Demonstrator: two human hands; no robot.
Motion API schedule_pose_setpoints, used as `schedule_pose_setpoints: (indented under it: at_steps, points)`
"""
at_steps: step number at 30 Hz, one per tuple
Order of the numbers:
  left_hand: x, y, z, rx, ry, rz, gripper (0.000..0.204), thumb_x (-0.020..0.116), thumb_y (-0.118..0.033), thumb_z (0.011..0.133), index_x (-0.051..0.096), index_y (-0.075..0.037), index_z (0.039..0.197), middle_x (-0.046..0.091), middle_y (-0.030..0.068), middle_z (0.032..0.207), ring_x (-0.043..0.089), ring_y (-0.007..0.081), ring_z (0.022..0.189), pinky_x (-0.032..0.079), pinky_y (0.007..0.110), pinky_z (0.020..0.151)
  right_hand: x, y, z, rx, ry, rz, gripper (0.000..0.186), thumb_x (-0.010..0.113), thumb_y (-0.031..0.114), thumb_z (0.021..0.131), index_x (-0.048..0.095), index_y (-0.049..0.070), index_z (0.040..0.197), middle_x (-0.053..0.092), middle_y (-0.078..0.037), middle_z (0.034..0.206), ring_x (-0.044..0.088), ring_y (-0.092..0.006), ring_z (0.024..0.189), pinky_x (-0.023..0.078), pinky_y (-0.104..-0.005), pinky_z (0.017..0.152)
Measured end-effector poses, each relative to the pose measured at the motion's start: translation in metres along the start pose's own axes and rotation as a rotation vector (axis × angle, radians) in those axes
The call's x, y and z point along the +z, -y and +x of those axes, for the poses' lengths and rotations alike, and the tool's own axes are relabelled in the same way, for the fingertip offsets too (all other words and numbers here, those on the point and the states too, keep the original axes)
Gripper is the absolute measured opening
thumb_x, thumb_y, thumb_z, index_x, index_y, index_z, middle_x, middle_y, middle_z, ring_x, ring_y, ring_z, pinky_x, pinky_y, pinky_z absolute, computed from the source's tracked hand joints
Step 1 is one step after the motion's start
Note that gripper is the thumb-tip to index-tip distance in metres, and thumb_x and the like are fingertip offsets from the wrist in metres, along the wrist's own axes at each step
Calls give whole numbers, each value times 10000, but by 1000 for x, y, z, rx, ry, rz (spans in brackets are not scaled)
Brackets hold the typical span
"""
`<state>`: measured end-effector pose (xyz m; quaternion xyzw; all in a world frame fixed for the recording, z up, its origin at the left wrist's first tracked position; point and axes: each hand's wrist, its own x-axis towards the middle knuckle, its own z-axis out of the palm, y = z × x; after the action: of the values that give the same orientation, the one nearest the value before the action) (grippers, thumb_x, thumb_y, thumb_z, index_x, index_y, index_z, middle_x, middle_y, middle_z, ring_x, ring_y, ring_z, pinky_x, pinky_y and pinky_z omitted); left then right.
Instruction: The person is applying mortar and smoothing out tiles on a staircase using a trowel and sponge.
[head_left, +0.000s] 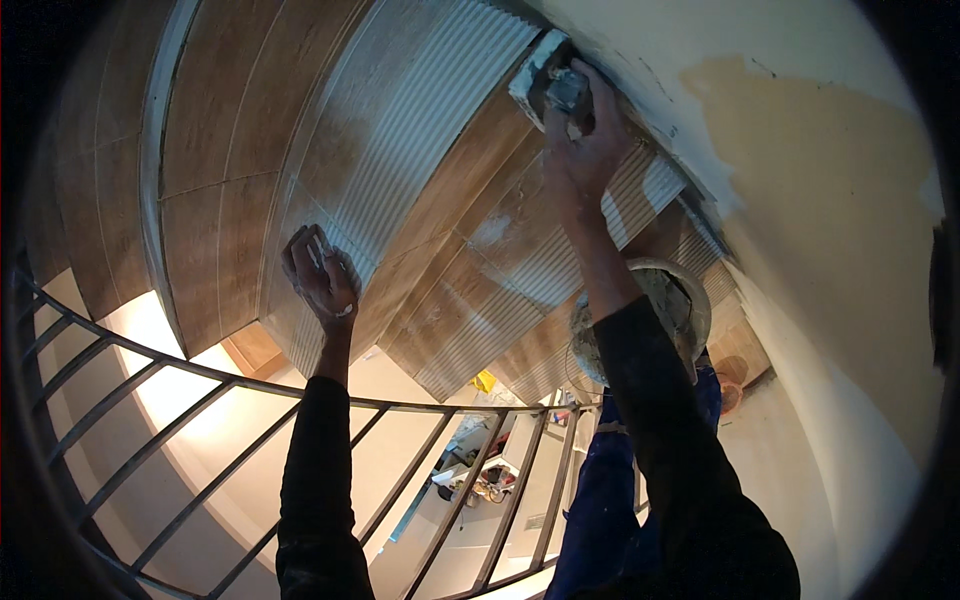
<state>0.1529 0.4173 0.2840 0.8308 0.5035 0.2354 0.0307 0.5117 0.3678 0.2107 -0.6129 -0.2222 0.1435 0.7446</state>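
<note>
My right hand (585, 145) reaches far out to the top of the view. Its fingers close round the grip of a small plaster-smeared float (542, 85), a block with a whitish face and edge. The float is held where a wooden-look stair tread meets the wall (690, 120). My left hand (320, 275) is lower and to the left, at the ribbed band of a tread (430, 110). Its fingers are curled and dusted white; what they hold, if anything, is hidden.
A plaster-caked bucket (685, 305) stands below my right forearm, on the steps near my legs (600, 490). Dark metal railing (240, 382) curves along the left and lower side. Beyond it lies a lower floor with scattered items (490, 485). Pale dust marks the treads.
</note>
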Motion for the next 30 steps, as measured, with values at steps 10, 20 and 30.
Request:
schedule_pose_setpoints:
  at_steps: [10, 20, 30]
  points:
    - [-3, 1, 2, -31, 7, 7, 449, 536, -251, 962, 639, 22, 1302, 616, 265, 1306, 559, 441, 1228, 419, 556, 1085, -24, -24, -24, 93, 110, -271, 500, 682, 5, 896, 664, 22, 1396, 694, -217, 1261, 715, -321, 1125, 571, -412, 983]
    - [2, -5, 2, -33, 20, 5, 442, 538, -230, 963, 629, 30, 1308, 615, 262, 1295, 551, 434, 1240, 415, 551, 1091, 4, 6, 13, 35, 36, -99, 352, 637, 8, 951, 686, 17, 1300, 705, -183, 1197, 703, -308, 1110, 583, -386, 936]
    - [1, -6, 3, -41, 21, -9, 440, 536, -241, 977, 626, 32, 1309, 611, 266, 1295, 550, 434, 1237, 416, 548, 1086, -6, 9, 20, -86, 45, -106, 367, 646, -20, 908, 702, 22, 1268, 724, -167, 1119, 719, -306, 1031, 574, -389, 947]
